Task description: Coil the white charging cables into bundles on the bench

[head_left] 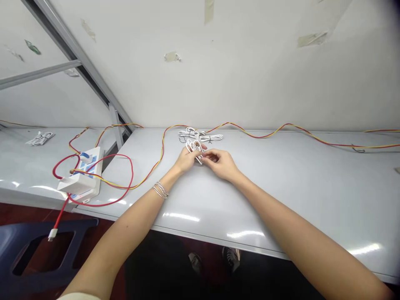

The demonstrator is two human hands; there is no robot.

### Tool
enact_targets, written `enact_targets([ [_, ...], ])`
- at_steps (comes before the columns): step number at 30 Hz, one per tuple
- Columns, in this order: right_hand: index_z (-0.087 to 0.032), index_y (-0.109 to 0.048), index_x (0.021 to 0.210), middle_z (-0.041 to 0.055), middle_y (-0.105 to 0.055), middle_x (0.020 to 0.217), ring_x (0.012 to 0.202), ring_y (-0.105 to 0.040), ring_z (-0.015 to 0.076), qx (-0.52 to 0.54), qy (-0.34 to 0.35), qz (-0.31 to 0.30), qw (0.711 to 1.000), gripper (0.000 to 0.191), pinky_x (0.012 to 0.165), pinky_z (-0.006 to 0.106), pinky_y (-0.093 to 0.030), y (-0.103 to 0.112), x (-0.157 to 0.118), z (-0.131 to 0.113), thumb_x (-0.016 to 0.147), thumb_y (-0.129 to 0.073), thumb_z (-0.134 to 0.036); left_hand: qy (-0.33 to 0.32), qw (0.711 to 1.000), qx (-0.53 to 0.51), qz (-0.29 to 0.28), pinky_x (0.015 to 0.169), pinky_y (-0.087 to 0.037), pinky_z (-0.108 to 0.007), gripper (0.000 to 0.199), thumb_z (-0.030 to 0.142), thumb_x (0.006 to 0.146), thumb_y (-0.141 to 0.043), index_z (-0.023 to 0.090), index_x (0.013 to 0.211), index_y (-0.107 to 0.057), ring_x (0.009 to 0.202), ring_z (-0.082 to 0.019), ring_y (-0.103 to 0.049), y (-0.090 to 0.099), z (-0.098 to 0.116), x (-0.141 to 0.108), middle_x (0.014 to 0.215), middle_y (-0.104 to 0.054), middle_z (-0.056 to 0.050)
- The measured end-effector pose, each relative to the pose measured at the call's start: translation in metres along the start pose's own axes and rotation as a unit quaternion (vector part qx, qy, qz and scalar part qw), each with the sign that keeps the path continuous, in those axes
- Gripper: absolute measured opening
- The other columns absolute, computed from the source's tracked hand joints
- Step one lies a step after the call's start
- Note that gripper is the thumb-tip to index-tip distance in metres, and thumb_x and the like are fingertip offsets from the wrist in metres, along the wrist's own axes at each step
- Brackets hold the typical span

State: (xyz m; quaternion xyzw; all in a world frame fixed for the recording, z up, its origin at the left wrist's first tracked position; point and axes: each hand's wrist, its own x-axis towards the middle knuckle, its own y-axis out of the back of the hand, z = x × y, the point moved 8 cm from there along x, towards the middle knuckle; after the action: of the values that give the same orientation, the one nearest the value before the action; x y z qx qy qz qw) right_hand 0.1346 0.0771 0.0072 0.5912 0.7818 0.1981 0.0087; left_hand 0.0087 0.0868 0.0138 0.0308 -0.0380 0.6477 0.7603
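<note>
A coiled white cable [193, 145] is held above the grey tabletop by my left hand [186, 160], whose thumb lies across the loops. My right hand [221, 163] is closed in a pinch at the coil's right side, its fingertips touching or very near the lower loops. Whatever sits between those fingertips is too small to make out. Just behind the coil lie two more white cable bundles, one tied bundle [213, 137] on the right and another bundle [187, 133] on the left. A thin black tie [182, 140] rests beside the left one.
At left, a white power strip [97, 166] carries a white charger [75, 184] and a looped red cable [132, 171]. A twisted red-yellow wire [275, 132] runs along the wall. Another white cable bundle [40, 138] lies far left. A blue stool [62, 233] stands below the table edge.
</note>
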Motion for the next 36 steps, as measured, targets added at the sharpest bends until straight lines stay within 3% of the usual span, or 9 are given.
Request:
enact_targets([
  [5, -0.017, -0.069, 0.083, 0.0024, -0.067, 0.073, 0.063, -0.058, 0.0136, 0.007, -0.015, 0.0, 1.0, 0.019, 0.064, 0.029, -0.049, 0.0, 0.001, 0.002, 0.075, -0.071, -0.034, -0.008, 0.999, 0.018, -0.027, 0.066, -0.046, -0.026, 0.019, 0.018, 0.068, -0.061, 0.016, 0.086, -0.067, 0.068, -0.013, -0.056, -0.005, -0.002, -0.001, 0.075, -0.062, -0.001],
  [12, -0.018, -0.065, 0.085, 0.0033, -0.067, 0.076, 0.066, -0.059, 0.0149, 0.013, -0.014, 0.011, 1.0, 0.015, 0.066, 0.03, -0.05, 0.002, 0.001, 0.001, 0.079, -0.064, -0.032, -0.034, 0.998, 0.045, -0.022, 0.079, -0.049, -0.032, 0.016, 0.024, 0.076, -0.066, 0.015, 0.089, -0.067, 0.08, -0.017, -0.062, -0.006, -0.001, -0.001, 0.085, -0.068, -0.005],
  [20, -0.018, -0.059, 0.089, 0.0027, -0.064, 0.079, 0.07, -0.06, 0.0147, 0.087, 0.033, 0.039, 0.995, 0.017, 0.065, 0.029, -0.048, 0.005, -0.001, -0.003, 0.082, -0.063, -0.033, -0.065, 0.993, 0.087, -0.038, 0.072, -0.046, -0.028, 0.007, 0.013, 0.075, -0.058, 0.017, 0.08, -0.06, 0.071, -0.013, -0.052, -0.009, 0.001, -0.001, 0.075, -0.057, 0.0],
  [28, -0.019, -0.06, 0.089, 0.0032, -0.065, 0.079, 0.07, -0.059, 0.0147, 0.101, 0.054, 0.053, 0.992, 0.026, 0.063, 0.028, -0.048, 0.006, -0.002, -0.005, 0.082, -0.069, -0.043, -0.066, 0.982, 0.177, -0.03, 0.068, -0.047, -0.027, 0.01, 0.026, 0.083, -0.057, 0.017, 0.085, -0.057, 0.071, -0.014, -0.054, -0.007, -0.004, -0.002, 0.078, -0.059, -0.002],
  [32, -0.019, -0.062, 0.09, 0.0023, -0.063, 0.079, 0.067, -0.058, 0.0137, 0.112, 0.057, 0.071, 0.989, 0.026, 0.063, 0.028, -0.047, 0.009, -0.002, -0.006, 0.082, -0.07, -0.042, -0.107, 0.968, 0.227, -0.027, 0.074, -0.05, -0.03, 0.01, 0.027, 0.086, -0.058, 0.017, 0.088, -0.058, 0.078, -0.017, -0.057, -0.008, 0.005, -0.005, 0.084, -0.062, -0.005],
  [36, -0.02, -0.06, 0.097, 0.0007, -0.063, 0.076, 0.064, -0.058, 0.0132, 0.112, 0.057, 0.075, 0.989, 0.03, 0.06, 0.027, -0.047, 0.01, -0.002, -0.006, 0.081, -0.071, -0.043, -0.138, 0.956, 0.257, -0.025, 0.07, -0.046, -0.029, 0.009, 0.024, 0.088, -0.054, 0.017, 0.082, -0.055, 0.071, -0.015, -0.052, -0.01, 0.014, -0.008, 0.077, -0.056, -0.003],
])
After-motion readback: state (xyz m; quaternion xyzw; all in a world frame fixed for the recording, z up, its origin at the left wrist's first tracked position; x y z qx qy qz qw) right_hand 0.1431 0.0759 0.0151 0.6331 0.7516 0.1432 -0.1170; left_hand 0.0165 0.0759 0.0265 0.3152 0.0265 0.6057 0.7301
